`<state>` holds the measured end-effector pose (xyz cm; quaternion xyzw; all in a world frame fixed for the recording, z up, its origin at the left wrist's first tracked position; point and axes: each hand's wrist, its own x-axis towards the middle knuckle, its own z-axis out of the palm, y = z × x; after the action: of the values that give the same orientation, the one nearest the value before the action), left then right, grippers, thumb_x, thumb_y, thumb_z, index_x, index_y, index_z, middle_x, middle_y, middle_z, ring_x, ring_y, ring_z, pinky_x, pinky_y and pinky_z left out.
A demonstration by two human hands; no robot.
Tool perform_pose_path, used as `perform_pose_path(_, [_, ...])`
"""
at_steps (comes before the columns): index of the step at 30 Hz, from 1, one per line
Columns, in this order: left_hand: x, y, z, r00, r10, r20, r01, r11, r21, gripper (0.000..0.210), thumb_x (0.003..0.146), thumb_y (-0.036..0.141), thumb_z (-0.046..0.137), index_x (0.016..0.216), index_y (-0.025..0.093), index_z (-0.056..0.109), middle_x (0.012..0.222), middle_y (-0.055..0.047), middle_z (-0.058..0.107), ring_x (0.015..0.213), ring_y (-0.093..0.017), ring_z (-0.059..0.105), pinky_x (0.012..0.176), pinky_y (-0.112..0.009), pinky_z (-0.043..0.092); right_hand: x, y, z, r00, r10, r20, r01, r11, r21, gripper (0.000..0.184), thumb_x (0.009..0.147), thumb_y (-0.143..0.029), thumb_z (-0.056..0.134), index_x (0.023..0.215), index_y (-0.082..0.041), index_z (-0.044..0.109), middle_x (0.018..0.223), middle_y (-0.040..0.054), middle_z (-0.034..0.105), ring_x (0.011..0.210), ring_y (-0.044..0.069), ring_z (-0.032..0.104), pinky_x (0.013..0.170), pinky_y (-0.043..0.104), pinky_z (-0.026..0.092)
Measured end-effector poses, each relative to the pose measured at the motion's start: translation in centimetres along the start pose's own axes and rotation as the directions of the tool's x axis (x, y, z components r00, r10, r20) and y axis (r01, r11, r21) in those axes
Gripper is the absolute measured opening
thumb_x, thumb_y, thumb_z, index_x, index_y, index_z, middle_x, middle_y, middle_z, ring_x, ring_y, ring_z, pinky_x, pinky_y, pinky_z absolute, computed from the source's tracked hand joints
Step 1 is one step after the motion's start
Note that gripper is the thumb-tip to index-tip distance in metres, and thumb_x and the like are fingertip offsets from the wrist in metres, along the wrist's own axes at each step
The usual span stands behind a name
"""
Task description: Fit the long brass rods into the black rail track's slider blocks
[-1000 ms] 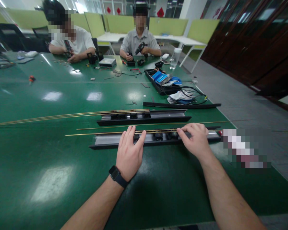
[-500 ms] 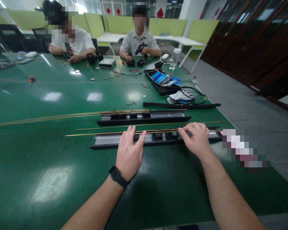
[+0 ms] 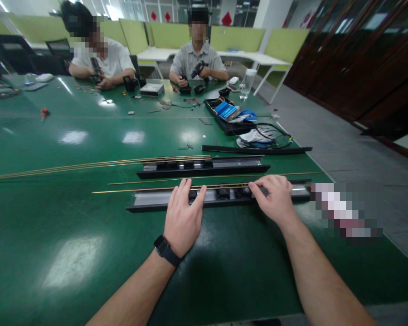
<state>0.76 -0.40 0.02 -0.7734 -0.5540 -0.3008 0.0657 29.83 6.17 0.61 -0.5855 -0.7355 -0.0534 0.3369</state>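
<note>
My left hand [image 3: 183,222], with a dark watch on its wrist, lies open, its stretched fingers across the near channel and its rods. The near channel [image 3: 151,199] is long, with black edges and a silvery inside, and holds black blocks [image 3: 223,192]. Thin brass rods [image 3: 132,190] run along its top and stick out past its left end. Toward its right part, my right hand [image 3: 275,197] is closed in a pinch on a brass rod, over a black block. Its fingers hide the exact grip. Another thin rod [image 3: 146,181] lies just behind this channel.
A second channel [image 3: 236,163] lies behind, with long brass rods [image 3: 71,166] reaching left. Farther back are a black strip [image 3: 258,149], gloves with cables [image 3: 256,137] and a black tray [image 3: 212,111]. Two people sit across the green table [image 3: 98,131], one holding a drill [image 3: 197,69].
My right hand has slid slightly left along the near channel, still pinching. My left hand has stayed in place.
</note>
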Motion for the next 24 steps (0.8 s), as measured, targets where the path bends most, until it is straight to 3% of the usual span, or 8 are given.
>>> perform_pose_path(24, [0.01,-0.1,-0.01,1.0,0.028,0.0,-0.028,0.999,0.046,0.053,0.098,0.013,0.059,0.151,0.023,0.059,0.161,-0.023,0.047,0.154,-0.04,0.042,0.121,-0.061,0.043,0.05,0.6,0.08,1.0,0.017,-0.009,-0.017,1.0,-0.02,0.036,0.1,-0.05,0.059,0.078,-0.024,0.071,0.092,0.0066,0.071,0.103,0.028,0.055,0.091,0.045,0.033])
